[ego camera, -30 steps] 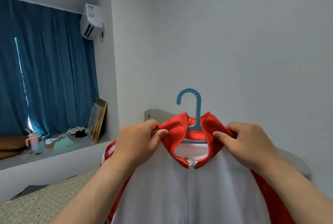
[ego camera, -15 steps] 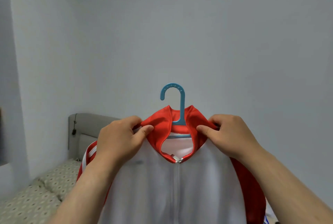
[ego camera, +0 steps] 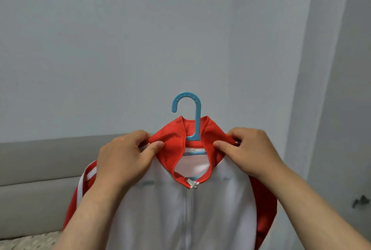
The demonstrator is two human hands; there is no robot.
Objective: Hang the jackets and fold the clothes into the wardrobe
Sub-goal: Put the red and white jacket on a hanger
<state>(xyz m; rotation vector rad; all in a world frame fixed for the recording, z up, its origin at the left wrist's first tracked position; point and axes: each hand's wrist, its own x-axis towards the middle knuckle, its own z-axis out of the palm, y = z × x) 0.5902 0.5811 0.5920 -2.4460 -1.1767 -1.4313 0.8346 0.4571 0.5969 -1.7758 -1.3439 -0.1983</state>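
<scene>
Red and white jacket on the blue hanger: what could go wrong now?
The left hand and right hand pinch the red collar, perhaps not the blue plastic hanger, so it may tilt inside the red and white zipped jacket. No rail is in view, so the hook could miss it.

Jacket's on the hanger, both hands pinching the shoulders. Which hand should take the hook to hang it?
Right, probably. The right hand pinches the jacket nearer the stem of the blue hanger. The left hand sits farther off, on the hook's open side.
</scene>
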